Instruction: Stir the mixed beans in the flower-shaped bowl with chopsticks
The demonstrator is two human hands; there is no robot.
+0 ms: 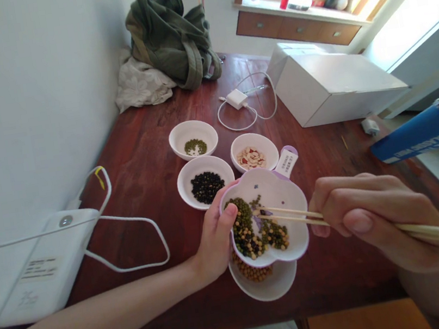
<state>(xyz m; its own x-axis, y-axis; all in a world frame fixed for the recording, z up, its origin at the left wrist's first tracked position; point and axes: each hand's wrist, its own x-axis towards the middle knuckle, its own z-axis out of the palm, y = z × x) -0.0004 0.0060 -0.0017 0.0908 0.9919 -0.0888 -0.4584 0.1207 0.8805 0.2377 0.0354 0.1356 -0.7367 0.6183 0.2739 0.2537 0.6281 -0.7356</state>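
Head view, lower centre: left hand [214, 242] grips the flower-shaped bowl [285, 193] of mixed beans by its left rim, thumb inside. Right hand [371, 213], just right of it, pinches chopsticks [288, 214], tips over the beans. Another bowl [276, 285] sits underneath.

Glossy white plastic-looking flower bowl [277, 191] at the left fingers, pale matt wooden chopsticks [288, 214] gripped by right fingers, polished red-brown wooden table [141, 165] beneath.
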